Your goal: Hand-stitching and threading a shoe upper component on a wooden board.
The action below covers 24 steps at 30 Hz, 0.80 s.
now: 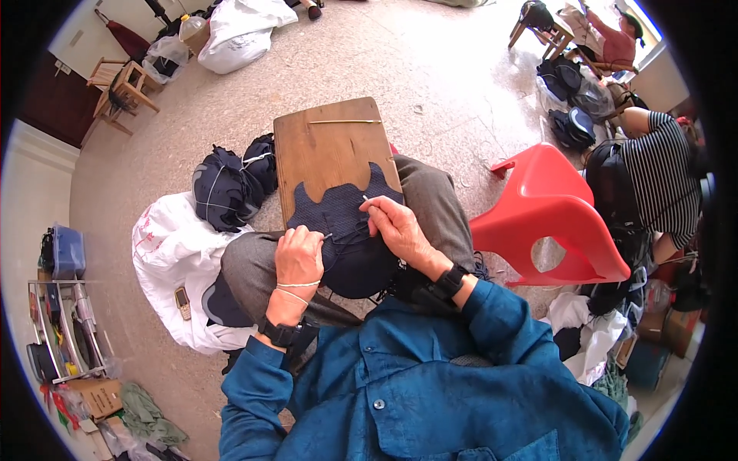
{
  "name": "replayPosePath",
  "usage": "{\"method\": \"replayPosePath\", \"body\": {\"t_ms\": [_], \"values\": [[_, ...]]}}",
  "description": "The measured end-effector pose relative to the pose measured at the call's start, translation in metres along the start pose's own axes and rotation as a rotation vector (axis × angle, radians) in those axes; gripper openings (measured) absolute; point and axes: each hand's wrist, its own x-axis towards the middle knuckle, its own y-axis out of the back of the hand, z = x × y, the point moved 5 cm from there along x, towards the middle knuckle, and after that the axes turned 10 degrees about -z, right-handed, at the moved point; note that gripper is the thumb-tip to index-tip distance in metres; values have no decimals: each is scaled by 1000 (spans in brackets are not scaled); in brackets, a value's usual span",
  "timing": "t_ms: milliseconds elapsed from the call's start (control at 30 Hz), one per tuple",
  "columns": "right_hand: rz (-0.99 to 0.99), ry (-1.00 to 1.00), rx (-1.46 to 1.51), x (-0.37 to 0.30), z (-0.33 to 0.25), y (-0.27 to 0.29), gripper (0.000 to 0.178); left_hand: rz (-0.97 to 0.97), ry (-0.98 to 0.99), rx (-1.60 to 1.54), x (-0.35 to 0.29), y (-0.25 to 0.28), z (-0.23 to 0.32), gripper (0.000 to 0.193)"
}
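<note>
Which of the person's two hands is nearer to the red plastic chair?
Right. The right hand is at the right side of the dark blue fabric, left of the red plastic chair; the left hand is farther left, at the fabric's left side.

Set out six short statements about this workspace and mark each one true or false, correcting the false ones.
1. A thin rod lies on the far part of the wooden board. True.
2. The red plastic chair stands on the person's left. False: it stands on the right.
3. The right hand is at the dark blue fabric. True.
4. The left hand is touching the rod. False: it is at the fabric, and the rod lies apart from it.
5. The mobile phone lies on the wooden board. False: it lies on the white bag to the left.
6. A black device is strapped to each wrist. True.
</note>
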Motion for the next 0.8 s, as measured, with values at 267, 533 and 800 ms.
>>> {"method": "replayPosePath", "body": {"t_ms": [267, 533, 800], "values": [[8, 66, 18, -2, -2, -1, 15, -2, 16, 1, 0, 3, -1, 5], [-69, 291, -320, -7, -12, -21, 9, -68, -88, 10, 8, 5, 1, 4], [-46, 306, -295, -6, -9, -20, 9, -73, 1, -12, 10, 1, -2, 2]]}}
